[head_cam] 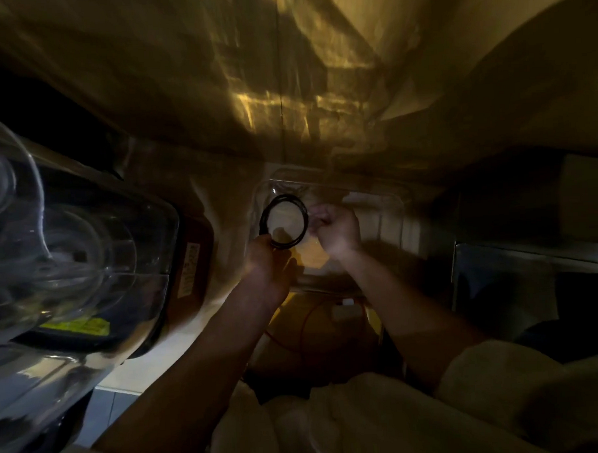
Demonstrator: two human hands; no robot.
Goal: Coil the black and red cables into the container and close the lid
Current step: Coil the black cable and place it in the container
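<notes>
The black cable (283, 220) is wound into a round coil and held up over the clear plastic container (389, 202) in the dim middle of the view. My left hand (263, 258) grips the coil at its lower left edge. My right hand (335, 230) is curled at the coil's right side, and blur hides whether it pinches the cable. The red cable (303, 323) lies in loose loops lower down, between my forearms, beside a small white plug (347, 303).
A large rice cooker with a clear lid (72, 250) fills the left side. A dark metal-edged surface (532, 267) stands at the right. A wall lit with yellow patches rises behind the container. My pale sleeves cover the bottom.
</notes>
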